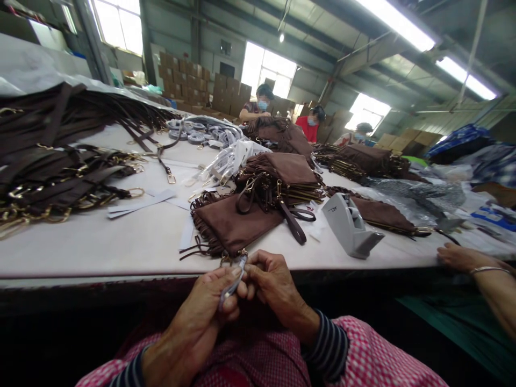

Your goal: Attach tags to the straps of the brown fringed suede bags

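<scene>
Left hand (201, 312) and right hand (278, 285) pinch one grey strap (229, 292) by the table edge (100, 273). Tabletop (88, 244) stretches left of one fringed pouch (237, 223).

Table (100, 252), left: a strap heap (52, 129) at the back, clasped straps (68, 183) in front, paper strips (139, 204) just right of those.
Table, centre: here's the front wristlet (237, 223) by the near edge, wristlet stack (288, 164) just behind.
Table, right: tape dispenser (349, 228), a pouch (382, 215) to its right.
Beyond the table: cardboard boxes (183, 78), stacked.

Room on tbl (92, 250) L of pouch (236, 223); stack (288, 169) behind, tape disp. (342, 226) R block.
</scene>
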Motion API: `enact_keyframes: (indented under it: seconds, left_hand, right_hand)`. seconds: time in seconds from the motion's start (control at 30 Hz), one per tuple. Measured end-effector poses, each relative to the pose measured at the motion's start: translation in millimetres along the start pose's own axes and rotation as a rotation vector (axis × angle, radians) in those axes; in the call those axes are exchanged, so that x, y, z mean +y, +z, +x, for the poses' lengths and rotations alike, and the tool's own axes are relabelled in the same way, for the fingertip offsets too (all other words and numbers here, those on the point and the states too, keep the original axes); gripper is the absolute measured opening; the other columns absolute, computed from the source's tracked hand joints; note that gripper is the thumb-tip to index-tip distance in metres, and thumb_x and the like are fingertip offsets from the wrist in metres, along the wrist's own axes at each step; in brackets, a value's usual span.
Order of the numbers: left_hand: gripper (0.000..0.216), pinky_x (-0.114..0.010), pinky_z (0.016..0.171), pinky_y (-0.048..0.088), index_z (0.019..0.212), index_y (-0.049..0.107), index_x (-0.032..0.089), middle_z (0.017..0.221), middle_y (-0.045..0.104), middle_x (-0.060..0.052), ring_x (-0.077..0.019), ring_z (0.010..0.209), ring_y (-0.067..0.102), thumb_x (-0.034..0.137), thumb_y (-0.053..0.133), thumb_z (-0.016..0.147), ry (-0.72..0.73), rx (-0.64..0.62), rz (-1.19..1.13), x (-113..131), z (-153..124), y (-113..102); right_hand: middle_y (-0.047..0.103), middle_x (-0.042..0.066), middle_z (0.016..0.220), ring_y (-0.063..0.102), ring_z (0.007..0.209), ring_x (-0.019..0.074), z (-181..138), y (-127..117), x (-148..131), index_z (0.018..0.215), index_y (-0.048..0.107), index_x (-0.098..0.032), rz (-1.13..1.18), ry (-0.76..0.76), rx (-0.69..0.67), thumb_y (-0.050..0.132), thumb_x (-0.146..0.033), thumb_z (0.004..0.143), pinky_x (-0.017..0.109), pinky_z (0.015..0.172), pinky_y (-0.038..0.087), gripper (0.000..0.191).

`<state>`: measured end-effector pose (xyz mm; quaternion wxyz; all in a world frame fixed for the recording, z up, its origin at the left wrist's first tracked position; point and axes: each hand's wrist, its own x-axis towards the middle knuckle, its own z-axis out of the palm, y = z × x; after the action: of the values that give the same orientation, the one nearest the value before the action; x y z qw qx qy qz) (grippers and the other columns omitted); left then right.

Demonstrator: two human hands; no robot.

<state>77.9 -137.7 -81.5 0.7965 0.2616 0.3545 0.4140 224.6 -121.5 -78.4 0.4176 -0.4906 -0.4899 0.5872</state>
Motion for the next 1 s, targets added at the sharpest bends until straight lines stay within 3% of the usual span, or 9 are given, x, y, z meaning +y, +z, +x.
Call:
enact_keyframes:
  seconds: [0.2, 0.3, 0.4, 0.57, 0.63, 0.8, 0.9, 1.0]
  left_hand:
    - [0.024, -0.015, 0.043, 0.025, 0.067, 0.065, 0.009, 0.062, 0.059, -0.004, -0.0030, 0.045, 0.038, 0.032, 0.073, 0.072, -0.005, 0.031, 0.019, -1.1, 2.0, 5.3]
    - [0.032, -0.014, 0.041, 0.022, 0.068, 0.066, 0.009, 0.062, 0.062, -0.005, -0.0016, 0.041, 0.036, 0.039, 0.077, 0.071, -0.004, 0.058, 0.013, -2.1, 0.1, 7.9]
    - [0.039, -0.015, 0.038, 0.022, 0.064, 0.064, 0.010, 0.058, 0.064, -0.005, -0.0012, 0.036, 0.036, 0.047, 0.078, 0.070, 0.109, 0.162, 0.097, -5.6, -0.3, 8.4]
    - [0.033, -0.017, 0.036, 0.027, 0.072, 0.065, 0.015, 0.054, 0.065, -0.002, -0.0074, 0.031, 0.045, 0.047, 0.067, 0.078, 0.274, 0.274, 0.427, -7.1, -0.2, 7.3]
    - [0.031, -0.018, 0.037, 0.030, 0.071, 0.065, 0.017, 0.055, 0.065, -0.001, -0.0094, 0.032, 0.049, 0.045, 0.062, 0.082, 0.325, 0.313, 0.578, -6.0, -1.6, 7.4]
    - [0.028, -0.020, 0.039, 0.035, 0.070, 0.065, 0.020, 0.054, 0.062, 0.001, -0.0119, 0.035, 0.053, 0.042, 0.059, 0.086, 0.429, 0.355, 0.796, -5.9, -4.3, 5.9]
    - [0.020, -0.021, 0.042, 0.035, 0.076, 0.070, 0.022, 0.049, 0.059, 0.002, -0.0131, 0.036, 0.053, 0.037, 0.060, 0.085, 0.507, 0.378, 0.865, -7.1, -4.3, 5.0]
    - [0.017, -0.022, 0.044, 0.034, 0.079, 0.072, 0.023, 0.049, 0.058, 0.002, -0.0131, 0.037, 0.051, 0.036, 0.062, 0.085, 0.545, 0.402, 0.890, -8.0, -4.6, 4.9]
  right_hand:
    - [0.062, -0.002, 0.055, 0.051, 0.036, 0.0073, 7.2, -4.5, -2.2, 0.079, 0.055, -0.016, -0.035, 0.054, -0.048, 0.068, -0.045, 0.079, 0.014, 0.031, 0.027, 0.031]
    - [0.060, -0.004, 0.056, 0.051, 0.035, 0.0081, 14.8, -10.3, -7.1, 0.084, 0.052, -0.018, -0.258, 0.011, -0.124, 0.063, -0.043, 0.085, 0.015, 0.032, 0.027, 0.027]
    - [0.060, -0.003, 0.061, 0.050, 0.038, 0.0072, 15.9, -13.7, -13.0, 0.085, 0.052, -0.019, -0.531, -0.136, -0.176, 0.050, -0.036, 0.095, 0.018, 0.039, 0.029, 0.020]
    - [0.060, 0.001, 0.068, 0.054, 0.061, 0.0135, 6.6, -20.0, -42.3, 0.086, 0.058, -0.018, -1.123, -0.329, -0.090, 0.054, -0.021, 0.092, 0.024, 0.059, 0.033, 0.007]
    - [0.063, 0.002, 0.074, 0.056, 0.068, 0.0148, 5.3, -23.6, -61.9, 0.095, 0.062, -0.019, -1.195, -0.372, -0.095, 0.056, -0.019, 0.092, 0.025, 0.065, 0.035, 0.006]
    - [0.070, 0.002, 0.090, 0.060, 0.077, 0.0138, 21.4, -20.3, -102.3, 0.113, 0.069, -0.021, -1.114, -0.440, -0.476, 0.062, -0.018, 0.089, 0.023, 0.069, 0.038, 0.024]
    - [0.070, 0.001, 0.079, 0.061, 0.069, 0.0129, 41.6, -9.3, -110.7, 0.105, 0.073, -0.018, -1.144, -0.375, -0.710, 0.065, -0.021, 0.087, 0.022, 0.063, 0.039, 0.020]
    - [0.065, -0.001, 0.061, 0.059, 0.055, 0.0109, 58.3, -1.0, -112.5, 0.089, 0.074, -0.014, -1.067, -0.222, -0.852, 0.063, -0.013, 0.083, 0.019, 0.054, 0.039, 0.012]
